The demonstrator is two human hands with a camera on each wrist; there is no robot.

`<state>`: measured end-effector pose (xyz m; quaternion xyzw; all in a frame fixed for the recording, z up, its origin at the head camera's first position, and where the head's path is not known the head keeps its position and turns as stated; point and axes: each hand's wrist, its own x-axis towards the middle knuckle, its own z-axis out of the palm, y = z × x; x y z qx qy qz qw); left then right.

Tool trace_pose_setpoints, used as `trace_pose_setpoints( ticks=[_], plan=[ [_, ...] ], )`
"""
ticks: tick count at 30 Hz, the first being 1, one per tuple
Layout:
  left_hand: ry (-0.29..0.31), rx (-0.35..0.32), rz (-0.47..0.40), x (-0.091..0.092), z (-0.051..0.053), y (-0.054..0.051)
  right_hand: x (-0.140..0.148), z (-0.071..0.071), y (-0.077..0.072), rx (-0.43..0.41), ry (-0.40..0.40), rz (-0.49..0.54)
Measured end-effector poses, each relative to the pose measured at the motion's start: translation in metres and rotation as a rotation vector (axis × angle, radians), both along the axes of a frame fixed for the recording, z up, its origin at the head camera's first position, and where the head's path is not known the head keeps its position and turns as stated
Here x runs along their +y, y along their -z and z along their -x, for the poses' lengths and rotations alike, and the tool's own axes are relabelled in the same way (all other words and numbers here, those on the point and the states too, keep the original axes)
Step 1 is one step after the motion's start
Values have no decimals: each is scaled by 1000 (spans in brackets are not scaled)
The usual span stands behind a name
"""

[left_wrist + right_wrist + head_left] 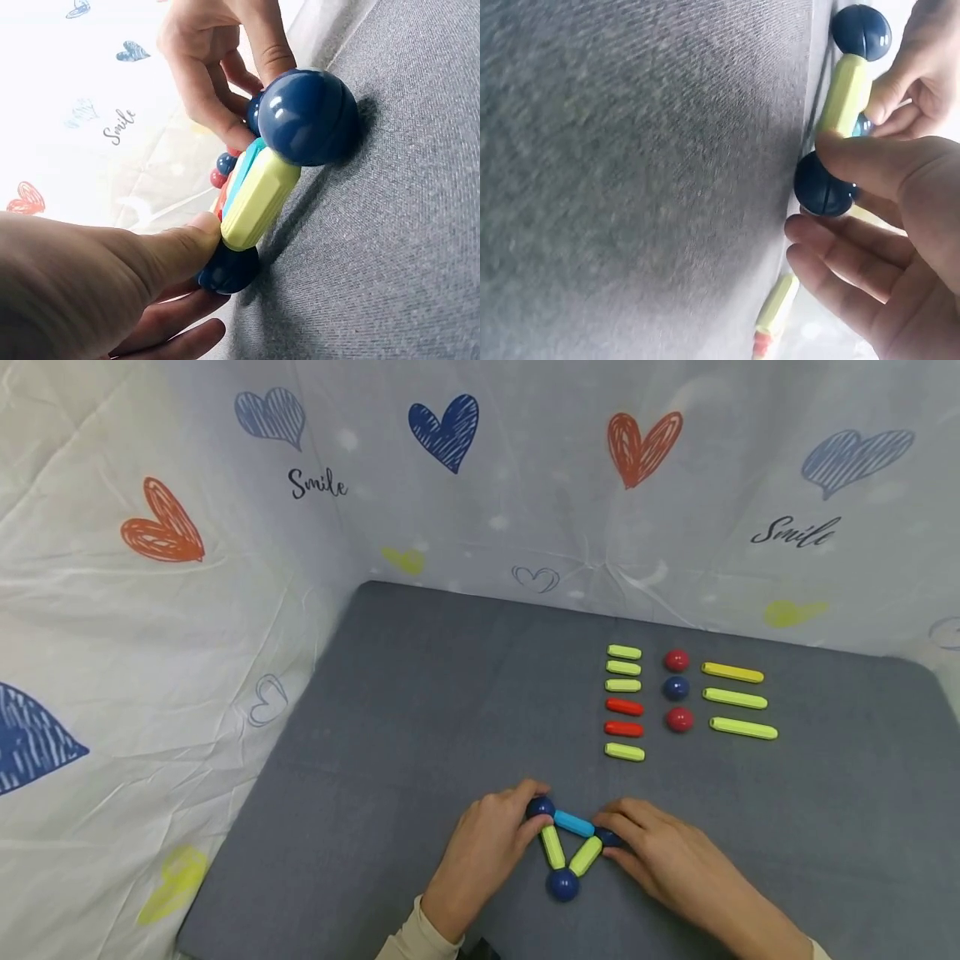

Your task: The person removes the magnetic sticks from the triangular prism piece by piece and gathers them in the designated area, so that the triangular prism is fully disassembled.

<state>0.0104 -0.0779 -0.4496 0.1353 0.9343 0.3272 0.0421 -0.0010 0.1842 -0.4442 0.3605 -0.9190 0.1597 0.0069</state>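
A triangle of magnetic sticks and balls lies on the grey table near me. Its corners are three dark blue balls: a left one [540, 807], a right one [610, 837] and a near one [562, 885]. A blue stick [574, 823] joins the two far corners; a left yellow-green stick [552, 847] and a right yellow-green stick [586, 857] run to the near ball. My left hand [480, 839] pinches the left ball between thumb and fingers, seen also in the left wrist view. With thumb and fingers, my right hand [667, 857] holds the right ball, partly covering it.
Beyond the hands stands a column of short sticks, yellow-green [624, 685] and red [624, 729]. Right of it are two red balls [679, 720] and a blue ball [676, 687], then three longer sticks [735, 698]. A printed cloth [540, 510] hangs behind the table [420, 710].
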Motion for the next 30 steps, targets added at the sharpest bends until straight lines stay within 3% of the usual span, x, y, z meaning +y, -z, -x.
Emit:
trace_pose_setpoints(
  ticks=[9, 17, 25, 30],
  plan=[
    [4, -5, -17, -2, -1, 0, 22, 10, -4, 87, 73, 40],
    [-4, -7, -18, -2, -1, 1, 45, 35, -5, 158, 145, 95],
    [-4, -3, -16, -2, -1, 2, 66, 60, 1, 173, 238, 83],
    [-1, -5, -20, -2, -1, 2, 73, 68, 5, 151, 257, 66]
  ],
)
